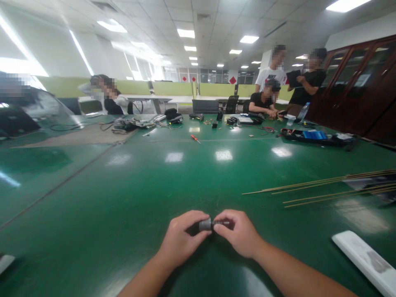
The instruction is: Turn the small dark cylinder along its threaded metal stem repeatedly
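Just above the green table, my left hand (186, 233) grips a small grey metal cylinder (205, 225) between thumb and fingers. A thin ridged metal shaft (225, 223) points right from the cylinder's end. My right hand (239, 232) pinches that shaft between thumb and forefinger, close to the cylinder. Cylinder and shaft lie in one line, roughly level; whether they are joined I cannot tell. The far side of the cylinder is hidden by my left fingers.
Thin brass-coloured rods (309, 187) lie to the right on the green table (139, 189). A white bar-shaped object (365, 260) is at the lower right. Farther off lie a red screwdriver (194, 138), several electronic parts and a black tray (321, 140). Several people are around the far side.
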`<action>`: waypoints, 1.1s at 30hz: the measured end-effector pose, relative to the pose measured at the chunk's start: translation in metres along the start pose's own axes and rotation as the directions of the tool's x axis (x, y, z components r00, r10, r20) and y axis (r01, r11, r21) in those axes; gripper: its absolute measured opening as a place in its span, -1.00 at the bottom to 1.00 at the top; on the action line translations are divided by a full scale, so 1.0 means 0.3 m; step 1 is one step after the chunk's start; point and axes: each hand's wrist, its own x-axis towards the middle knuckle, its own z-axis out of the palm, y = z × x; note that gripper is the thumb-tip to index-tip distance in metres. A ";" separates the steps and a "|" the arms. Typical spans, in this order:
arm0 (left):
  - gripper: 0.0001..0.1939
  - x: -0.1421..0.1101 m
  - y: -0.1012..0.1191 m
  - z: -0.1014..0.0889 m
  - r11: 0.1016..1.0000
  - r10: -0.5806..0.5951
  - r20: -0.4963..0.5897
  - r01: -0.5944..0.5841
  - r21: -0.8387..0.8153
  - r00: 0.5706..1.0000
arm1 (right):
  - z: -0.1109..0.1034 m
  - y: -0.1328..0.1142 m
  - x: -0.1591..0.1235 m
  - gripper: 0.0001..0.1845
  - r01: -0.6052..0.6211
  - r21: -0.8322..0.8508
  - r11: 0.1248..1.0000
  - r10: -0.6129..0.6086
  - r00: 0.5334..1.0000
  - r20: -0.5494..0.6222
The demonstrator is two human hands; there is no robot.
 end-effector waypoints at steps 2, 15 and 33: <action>-0.77 0.003 0.002 0.001 1.000 0.005 -0.007 -0.005 -0.003 1.000 | 0.000 -0.001 -0.002 -0.88 0.002 0.013 1.000 -0.002 1.000 0.001; -0.76 0.003 0.005 -0.003 0.999 0.034 -0.022 -0.034 -0.007 0.999 | 0.002 -0.010 -0.005 -0.89 -0.009 0.025 1.000 0.009 1.000 -0.009; -0.74 0.002 -0.003 -0.003 0.997 0.083 -0.035 -0.083 0.007 0.996 | 0.005 -0.010 -0.011 -0.88 0.000 0.018 1.000 0.000 1.000 -0.016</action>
